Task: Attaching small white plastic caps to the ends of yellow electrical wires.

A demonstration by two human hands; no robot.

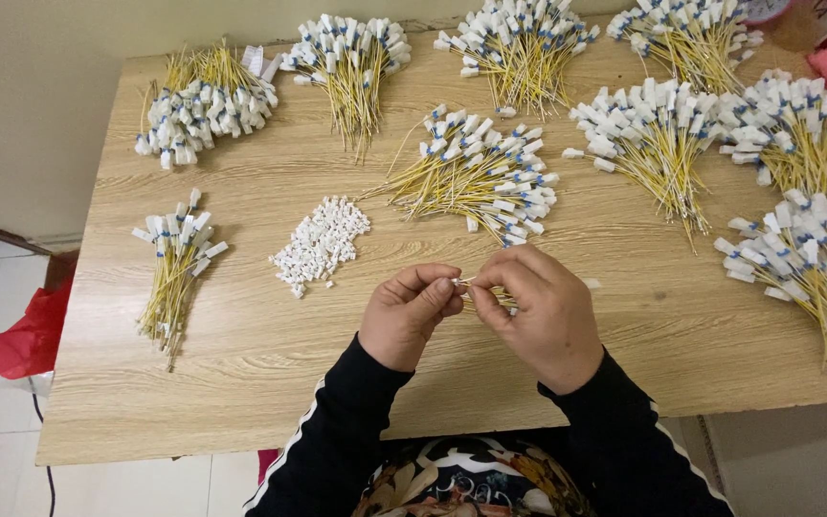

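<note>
Pinching one thin yellow wire (483, 293) between closed fingertips, left hand (410, 314) and right hand (540, 308) work at near centre; many capped bundles (482, 174) lie finished, loose white plastic caps (323, 243) remain.

Both hands meet over the wooden table (241, 383): the left hand (409, 316) and right hand (543, 311) pinch a thin yellow wire (490, 295) between fingertips. A heap of small white caps (323, 244) lies just beyond (bundles of capped wires (480, 177) fan out farther back).
</note>
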